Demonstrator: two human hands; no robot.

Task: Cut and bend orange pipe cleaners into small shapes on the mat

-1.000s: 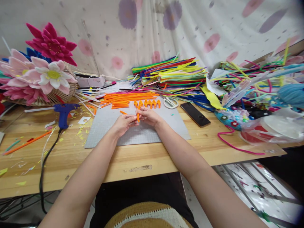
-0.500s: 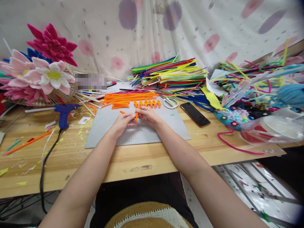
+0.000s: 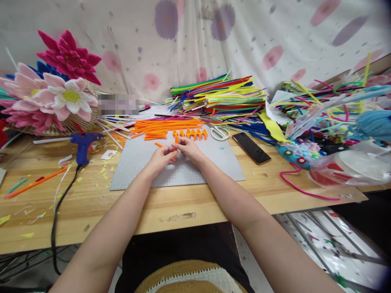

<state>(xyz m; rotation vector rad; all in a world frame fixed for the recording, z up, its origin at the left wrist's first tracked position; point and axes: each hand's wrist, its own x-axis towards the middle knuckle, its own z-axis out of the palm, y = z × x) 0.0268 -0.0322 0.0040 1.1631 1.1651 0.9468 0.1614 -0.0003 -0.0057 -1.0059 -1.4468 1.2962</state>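
Observation:
Over the grey cutting mat, my left hand and my right hand meet at a short orange pipe cleaner piece. Fingers of both hands are pinched round it, and it stands roughly upright between them. Its lower part is mostly hidden by my fingers. Another short orange piece lies on the mat just behind my left hand. Beyond my right hand sits a row of several bent orange pipe cleaner shapes. Straight orange pipe cleaners are stacked at the mat's back edge.
White-handled scissors and a phone lie to the right. A blue glue gun with its black cord is at the left, near fuzzy flowers. Colourful pipe cleaner bundles line the back. A plastic-wrapped roll stands far right.
My left fingers have curled in closer round the orange piece, and my right fingers have shifted slightly on it. The things on the table stay where they were.

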